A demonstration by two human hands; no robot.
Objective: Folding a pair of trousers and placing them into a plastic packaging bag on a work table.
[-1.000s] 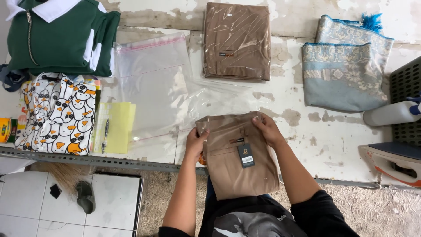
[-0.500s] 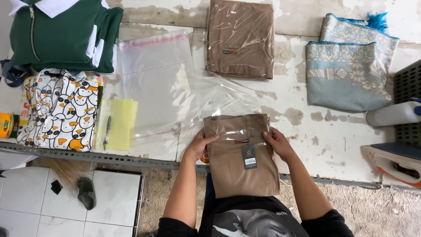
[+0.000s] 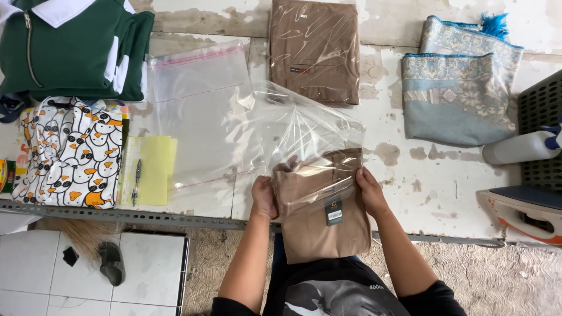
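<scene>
In the lower middle of the frame the person holds a folded brown garment [image 3: 322,216] with both hands at the near edge of the white worn table [image 3: 445,175]. The left hand [image 3: 264,198] is closed on the left side of the garment, and the right hand [image 3: 370,190] is closed on its right side, the fingers bent around the cloth. A clear plastic bag [image 3: 304,131] lies over the upper half of the garment; its mouth is at the hands and the rest of it stands up crumpled toward the middle of the frame. The lower half of the garment hangs out over the table edge, with a small dark tag [image 3: 334,212] on it.

At the top middle lies a second brown garment [image 3: 315,50], already inside a clear bag. To the left of the hands a flat empty bag [image 3: 202,111] lies on the table. In the upper left there is a green jacket with a white collar [image 3: 70,47], and under it a white cloth with a penguin pattern [image 3: 73,155]. Beside this cloth lie yellow paper sheets [image 3: 153,169] with a pen [image 3: 137,181] on them. In the upper right lies a folded blue patterned textile [image 3: 459,82]. At the right edge a white bottle [image 3: 518,149] lies, and below it an iron [image 3: 527,213] stands.
</scene>
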